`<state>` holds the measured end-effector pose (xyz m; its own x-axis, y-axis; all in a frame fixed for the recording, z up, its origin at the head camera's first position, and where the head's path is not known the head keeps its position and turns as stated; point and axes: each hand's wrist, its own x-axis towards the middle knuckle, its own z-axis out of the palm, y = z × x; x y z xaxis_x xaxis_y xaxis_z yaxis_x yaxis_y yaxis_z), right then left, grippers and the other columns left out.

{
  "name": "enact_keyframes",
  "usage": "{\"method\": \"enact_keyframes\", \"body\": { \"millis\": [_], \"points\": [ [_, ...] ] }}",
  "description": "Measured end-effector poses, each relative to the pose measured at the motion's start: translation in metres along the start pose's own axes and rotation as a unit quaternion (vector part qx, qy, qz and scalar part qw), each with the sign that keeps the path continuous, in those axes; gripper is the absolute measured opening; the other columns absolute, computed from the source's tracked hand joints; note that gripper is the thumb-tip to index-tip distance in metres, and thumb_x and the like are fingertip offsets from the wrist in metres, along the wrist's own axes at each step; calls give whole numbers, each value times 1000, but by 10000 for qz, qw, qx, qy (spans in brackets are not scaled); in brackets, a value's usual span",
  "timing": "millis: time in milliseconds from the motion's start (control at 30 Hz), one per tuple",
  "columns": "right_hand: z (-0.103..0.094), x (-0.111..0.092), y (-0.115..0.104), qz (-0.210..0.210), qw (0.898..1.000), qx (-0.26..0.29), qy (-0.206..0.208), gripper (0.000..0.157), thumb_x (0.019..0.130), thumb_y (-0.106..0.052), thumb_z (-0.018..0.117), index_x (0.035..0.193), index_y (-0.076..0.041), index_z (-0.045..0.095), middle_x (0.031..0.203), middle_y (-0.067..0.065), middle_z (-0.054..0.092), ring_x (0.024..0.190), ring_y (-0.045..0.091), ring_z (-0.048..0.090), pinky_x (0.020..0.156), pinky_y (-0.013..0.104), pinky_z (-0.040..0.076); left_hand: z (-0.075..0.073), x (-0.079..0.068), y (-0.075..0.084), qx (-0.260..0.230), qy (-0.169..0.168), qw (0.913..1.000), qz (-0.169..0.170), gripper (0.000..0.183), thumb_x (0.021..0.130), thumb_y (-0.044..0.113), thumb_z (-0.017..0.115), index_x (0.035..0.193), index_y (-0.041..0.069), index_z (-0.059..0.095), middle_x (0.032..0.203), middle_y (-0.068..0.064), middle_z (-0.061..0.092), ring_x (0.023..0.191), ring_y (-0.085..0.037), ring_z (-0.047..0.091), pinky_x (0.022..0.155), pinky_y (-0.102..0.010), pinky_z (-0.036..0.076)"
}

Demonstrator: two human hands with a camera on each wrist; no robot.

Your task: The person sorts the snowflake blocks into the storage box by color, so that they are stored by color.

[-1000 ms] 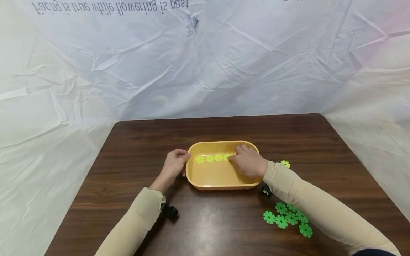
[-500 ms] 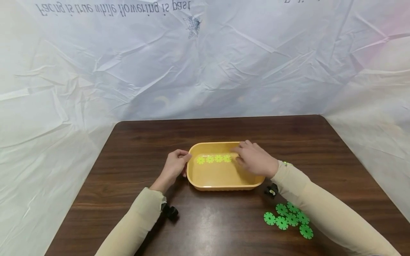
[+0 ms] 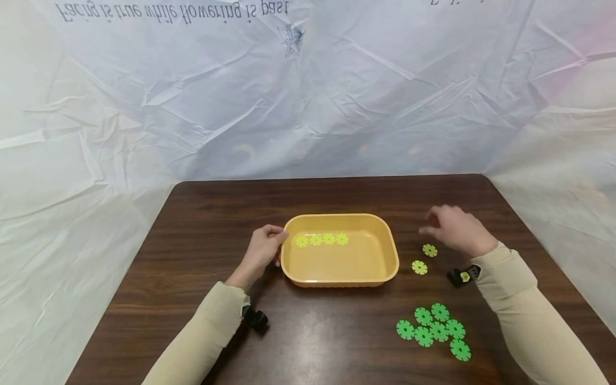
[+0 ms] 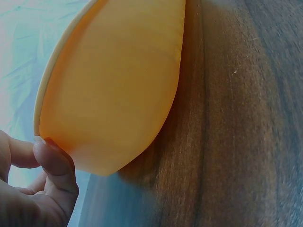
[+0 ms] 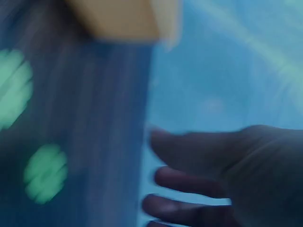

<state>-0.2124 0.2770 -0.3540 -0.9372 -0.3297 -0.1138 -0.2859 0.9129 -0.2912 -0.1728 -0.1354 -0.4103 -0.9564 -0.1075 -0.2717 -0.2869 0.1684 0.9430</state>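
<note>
A yellow plastic tray (image 3: 337,270) lies on the table, with several yellow flower-shaped discs (image 3: 329,239) in a row along its far inner side. My left hand (image 3: 260,248) pinches the tray's left rim between thumb and fingers, as the left wrist view shows at close range. Off to the tray's right, my right hand (image 3: 459,230) hovers with loosely bent fingers and nothing in them. Two more yellow notched discs, a nearer one (image 3: 420,267) and a farther one (image 3: 430,250), lie on the table just below and left of it. The right wrist view is blurred.
Several green notched discs (image 3: 438,331) lie clustered at the front right of the dark wooden table (image 3: 337,331). A wrinkled white sheet (image 3: 289,117) hangs behind the table's far edge. Black camera mounts sit at both wrists, including the left one (image 3: 255,318).
My right hand has lifted out of the tray and moved right, over the table, uncovering the two loose yellow discs. The row of discs stays put, and my left hand keeps its hold.
</note>
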Motion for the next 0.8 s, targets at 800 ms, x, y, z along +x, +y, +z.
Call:
{"method": "enact_keyframes", "body": {
  "millis": [800],
  "points": [
    [26, -2, 24, 348, 9898, -300, -1350, 32, 81, -32, 79, 96, -6, 68, 84, 0, 66, 71, 18, 60, 71, 52, 47, 2, -1, 0, -30, 41, 10000, 20, 26, 96, 16, 61, 115, -1, 57, 83, -15, 59, 44, -14, 46, 38, -25, 42]
  ]
}}
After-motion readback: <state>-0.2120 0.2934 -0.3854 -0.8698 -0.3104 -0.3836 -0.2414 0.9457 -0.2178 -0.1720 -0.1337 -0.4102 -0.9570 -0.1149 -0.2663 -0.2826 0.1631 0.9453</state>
